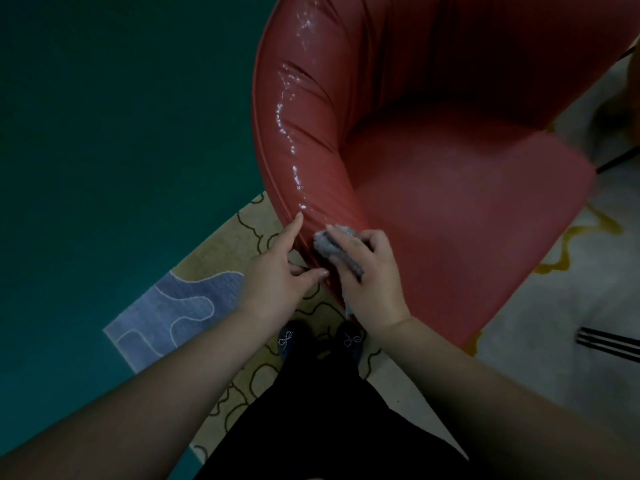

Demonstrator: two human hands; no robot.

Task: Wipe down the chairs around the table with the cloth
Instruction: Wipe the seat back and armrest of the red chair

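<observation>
- The floor (104, 133) is dark teal on the left side.
- A patterned rug (221, 244) lies on it, beige with dark squiggly lines, a pale blue patch and yellow lines on a lighter part at right.
- A red chair (450, 202) stands on the rug.
- The person's two dark shoes (287, 341) stand on the rug just beside the chair.

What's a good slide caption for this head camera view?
Right hand presses a grey cloth against the red chair arm's front end while the left hand steadies its edge.
</observation>
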